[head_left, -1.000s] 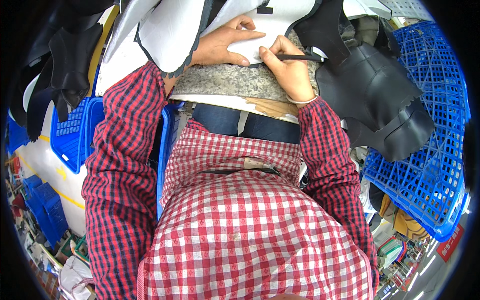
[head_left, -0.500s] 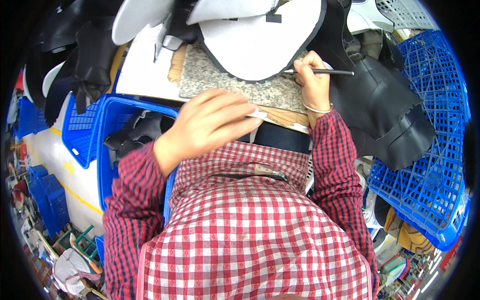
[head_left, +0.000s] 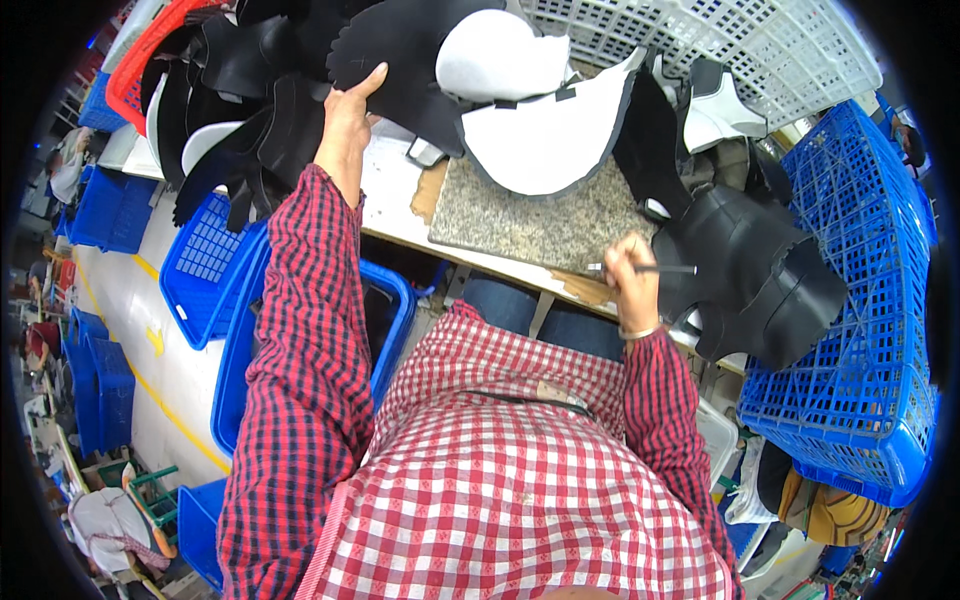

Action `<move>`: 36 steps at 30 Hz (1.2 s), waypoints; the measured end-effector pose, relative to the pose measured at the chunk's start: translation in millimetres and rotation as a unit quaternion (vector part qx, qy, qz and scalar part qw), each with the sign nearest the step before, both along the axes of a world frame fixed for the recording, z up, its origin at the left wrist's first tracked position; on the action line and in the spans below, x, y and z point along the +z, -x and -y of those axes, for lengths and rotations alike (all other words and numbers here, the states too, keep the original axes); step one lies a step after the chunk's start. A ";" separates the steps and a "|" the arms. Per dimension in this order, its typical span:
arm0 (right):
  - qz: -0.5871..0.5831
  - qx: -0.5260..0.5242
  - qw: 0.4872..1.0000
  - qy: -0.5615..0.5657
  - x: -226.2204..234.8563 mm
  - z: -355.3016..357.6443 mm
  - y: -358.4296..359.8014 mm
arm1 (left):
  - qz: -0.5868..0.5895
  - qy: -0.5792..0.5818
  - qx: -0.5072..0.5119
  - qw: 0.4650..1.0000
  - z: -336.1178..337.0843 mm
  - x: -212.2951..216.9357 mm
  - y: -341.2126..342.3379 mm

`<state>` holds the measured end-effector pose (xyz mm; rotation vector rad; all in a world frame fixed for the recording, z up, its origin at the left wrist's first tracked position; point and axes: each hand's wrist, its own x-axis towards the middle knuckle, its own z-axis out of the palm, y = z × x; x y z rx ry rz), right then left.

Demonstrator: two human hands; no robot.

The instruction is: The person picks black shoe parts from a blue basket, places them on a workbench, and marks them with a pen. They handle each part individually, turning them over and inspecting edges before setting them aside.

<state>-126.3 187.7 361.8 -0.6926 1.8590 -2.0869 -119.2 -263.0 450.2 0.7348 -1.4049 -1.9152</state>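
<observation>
My right hand (head_left: 632, 280) is closed round a thin black pen-like tool (head_left: 668, 269), its light tip pointing left over the front of a speckled stone slab (head_left: 540, 228). On the slab lies a curved white-faced piece (head_left: 550, 145) with a dark rim, apart from that hand. My left hand (head_left: 347, 118) reaches far out to the left, at the edge of a black leather piece (head_left: 385, 50) with a scalloped border. Its thumb lies over that piece; the other fingers are mostly hidden, and they appear to grip the edge.
More black pieces (head_left: 250, 130) overlap at the left, near a red crate (head_left: 135, 85). Shaped black leather parts (head_left: 755, 265) lie to the right, beside a tall blue crate (head_left: 860, 330). A white basket (head_left: 700, 40) stands behind. A blue bin (head_left: 400, 310) is below the table's left edge.
My left hand has swung away from the slab's front, out to the black piece at far left. My right hand has drawn back from the white-faced piece's rim, still holding the tool.
</observation>
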 end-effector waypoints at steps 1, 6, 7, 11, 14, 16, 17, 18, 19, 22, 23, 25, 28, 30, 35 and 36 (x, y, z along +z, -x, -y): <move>-0.002 0.001 1.000 0.002 0.8 -4.9 -7.1 | -0.041 -0.057 0.028 0.997 -3.1 6.2 5.3; 0.014 0.020 0.998 0.053 18.8 -16.7 -13.3 | -0.093 0.569 0.218 0.787 -16.7 105.3 11.2; 0.021 0.017 0.997 0.079 23.4 -15.7 -11.6 | -0.286 0.465 0.121 0.829 -34.3 115.1 22.5; -0.070 -0.034 0.989 0.127 36.6 -3.8 -5.1 | -0.185 0.805 0.078 0.558 -92.3 97.6 1.5; -0.052 -0.051 0.989 0.127 33.8 4.8 -1.8 | -0.090 0.821 -0.209 0.524 -139.8 28.2 -16.9; 0.006 -0.036 0.992 0.121 28.8 8.0 0.2 | 0.040 0.756 -0.347 0.553 -154.6 -8.3 -41.2; 0.022 -0.026 0.993 0.114 25.5 10.5 1.0 | 0.116 0.681 -0.422 0.587 -157.9 -22.0 -51.6; 0.010 -0.024 0.996 0.080 22.8 13.0 2.4 | 0.145 0.714 -0.364 0.581 -162.4 -34.5 -57.6; -0.001 -0.021 0.999 0.050 19.9 15.9 3.8 | 0.106 0.704 -0.335 0.617 -165.2 -44.4 -58.3; 0.025 -0.005 1.000 -0.007 14.9 31.8 11.1 | 0.053 0.627 -0.302 0.716 -173.2 -63.5 -48.7; 0.022 -0.006 1.000 -0.010 13.7 39.4 12.3 | 0.020 0.693 -0.250 0.676 -172.8 -66.9 -40.0; 0.003 0.003 0.999 -0.033 12.9 54.1 14.8 | 0.045 0.683 -0.238 0.689 -172.0 -73.6 -23.9; -0.053 0.007 0.995 -0.083 10.8 71.0 14.3 | 0.045 0.692 -0.198 0.692 -167.3 -83.3 -8.5; -0.100 -0.033 0.987 -0.120 8.6 76.4 14.4 | 0.094 0.666 -0.203 0.711 -164.5 -89.8 -4.9; -0.151 -0.096 0.971 -0.158 2.2 82.0 14.4 | 0.078 0.667 -0.186 0.717 -164.1 -103.9 -5.1; -0.156 -0.098 0.969 -0.168 1.9 82.4 14.9 | 0.092 0.668 -0.187 0.714 -164.1 -105.0 -4.7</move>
